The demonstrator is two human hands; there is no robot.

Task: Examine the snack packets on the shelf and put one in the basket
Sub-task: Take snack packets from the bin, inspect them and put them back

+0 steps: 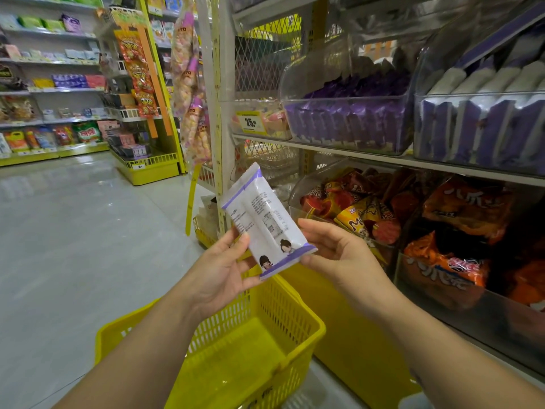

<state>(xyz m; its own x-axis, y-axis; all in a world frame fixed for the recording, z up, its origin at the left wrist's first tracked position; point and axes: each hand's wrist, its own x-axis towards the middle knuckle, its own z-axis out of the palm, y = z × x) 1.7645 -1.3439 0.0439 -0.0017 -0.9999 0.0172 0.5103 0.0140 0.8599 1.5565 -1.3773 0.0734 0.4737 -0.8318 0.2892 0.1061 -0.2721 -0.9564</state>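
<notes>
Tilting up and to the left, a white snack packet (262,222) with purple end seams is held in the air. Its printed back faces the camera, and two small cartoon figures sit near its lower end. The left hand (221,270) grips the packet's lower left edge, thumb laid on the face and fingers curled behind. The right hand (339,252), fingers loosely curled, pinches the packet's lower right corner at the purple seam. Directly below the packet is a yellow basket (320,329), its mesh wall showing between the forearms. Just right of the packet, a clear bin (298,190) holds orange and red snack bags (354,214). Above and right of the packet, on a metal shelf (383,159), another clear bin holds purple packets (348,125), with a yellow price tag (250,122) beside it. Left of the packet, well apart, a grey floor (73,231) runs to far shelves.
</notes>
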